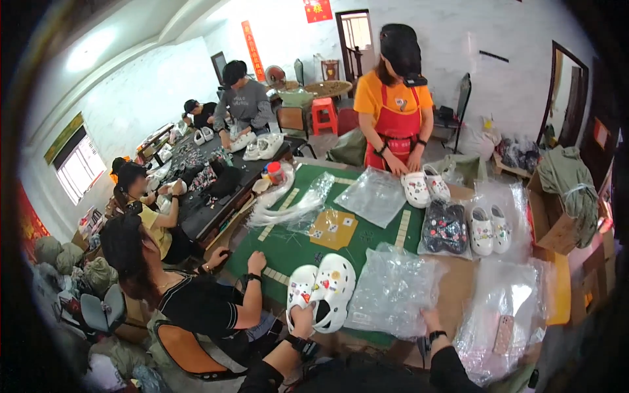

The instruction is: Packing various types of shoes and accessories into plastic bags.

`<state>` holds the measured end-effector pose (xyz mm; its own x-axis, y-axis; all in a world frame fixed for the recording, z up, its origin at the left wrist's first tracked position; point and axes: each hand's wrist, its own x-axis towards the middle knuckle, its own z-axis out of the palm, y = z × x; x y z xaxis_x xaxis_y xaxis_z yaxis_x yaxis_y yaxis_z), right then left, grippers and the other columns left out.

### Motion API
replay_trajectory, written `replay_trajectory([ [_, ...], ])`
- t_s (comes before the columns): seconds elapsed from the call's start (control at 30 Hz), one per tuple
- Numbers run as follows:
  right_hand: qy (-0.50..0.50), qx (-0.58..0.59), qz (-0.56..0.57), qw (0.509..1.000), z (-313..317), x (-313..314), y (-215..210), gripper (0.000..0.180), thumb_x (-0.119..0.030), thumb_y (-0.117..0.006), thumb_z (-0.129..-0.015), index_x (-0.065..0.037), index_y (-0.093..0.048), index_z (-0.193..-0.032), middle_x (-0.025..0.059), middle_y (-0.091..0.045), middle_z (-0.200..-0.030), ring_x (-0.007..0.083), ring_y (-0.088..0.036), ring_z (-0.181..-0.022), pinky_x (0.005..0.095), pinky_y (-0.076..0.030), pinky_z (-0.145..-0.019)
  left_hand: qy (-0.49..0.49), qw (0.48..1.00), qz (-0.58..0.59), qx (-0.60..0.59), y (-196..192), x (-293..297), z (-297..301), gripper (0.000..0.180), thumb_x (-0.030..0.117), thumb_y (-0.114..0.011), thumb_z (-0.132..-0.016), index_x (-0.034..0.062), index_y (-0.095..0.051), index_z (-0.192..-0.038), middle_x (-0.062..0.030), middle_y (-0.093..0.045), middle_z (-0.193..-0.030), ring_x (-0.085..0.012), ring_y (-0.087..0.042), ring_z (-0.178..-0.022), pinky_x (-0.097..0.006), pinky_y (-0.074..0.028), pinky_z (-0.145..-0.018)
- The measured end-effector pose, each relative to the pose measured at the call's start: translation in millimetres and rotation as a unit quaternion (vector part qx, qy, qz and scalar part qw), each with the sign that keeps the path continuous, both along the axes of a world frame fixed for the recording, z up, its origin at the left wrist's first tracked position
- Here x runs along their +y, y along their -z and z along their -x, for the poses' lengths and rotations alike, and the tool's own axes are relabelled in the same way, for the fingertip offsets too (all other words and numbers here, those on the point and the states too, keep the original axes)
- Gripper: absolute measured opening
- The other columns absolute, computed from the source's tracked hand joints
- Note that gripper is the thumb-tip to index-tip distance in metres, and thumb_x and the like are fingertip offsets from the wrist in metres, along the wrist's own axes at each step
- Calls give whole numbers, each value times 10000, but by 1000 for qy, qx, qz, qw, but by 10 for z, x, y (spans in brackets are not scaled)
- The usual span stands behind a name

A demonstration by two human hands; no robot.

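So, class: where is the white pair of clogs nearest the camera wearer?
In the head view, the white clogs sit low and centre-left on the green mat, held by the left hand, beside clear bags.

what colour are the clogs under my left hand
White clogs dotted with small multicoloured charms, held by the left hand; seen in the head view.

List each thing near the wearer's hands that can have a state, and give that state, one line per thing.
Left hand: gripping the heel of the white clogs.
Right hand: resting on the clear plastic bags, fingers flat.
White clogs: paired side by side, decorated with charms, unbagged.
Clear plastic bags: stacked, crumpled, empty.
Black clogs: already sealed in a bag.
Green table mat: spread flat.
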<state>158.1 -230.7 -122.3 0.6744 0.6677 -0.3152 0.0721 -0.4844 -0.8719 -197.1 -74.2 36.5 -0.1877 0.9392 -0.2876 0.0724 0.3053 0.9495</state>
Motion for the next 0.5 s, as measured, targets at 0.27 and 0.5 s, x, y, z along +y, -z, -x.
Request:
replay_trajectory([
  [0.27,103,-237,195,946,220,427,-468,733,-464,-612,-730,10,-385,-1241,235,-436,-1230,363,-418,-1131,431,-327,-944,70,995,-42,-61,-215,138,-201,264,52,-614,-759,-86,-559,-978,-96,-612,-918,-149,-558,-764,-299,-445,-655],
  [0.5,96,-343,-15,934,719,226,-767,545,-276,-590,-791,-8,-390,-1221,195,-446,-1201,348,-403,-1124,434,-300,-945,171,980,57,-87,-243,71,-1012,236,32,-580,-794,-23,-569,-1023,-59,-614,-945,-142,-571,-797,-275,-436,-686],
])
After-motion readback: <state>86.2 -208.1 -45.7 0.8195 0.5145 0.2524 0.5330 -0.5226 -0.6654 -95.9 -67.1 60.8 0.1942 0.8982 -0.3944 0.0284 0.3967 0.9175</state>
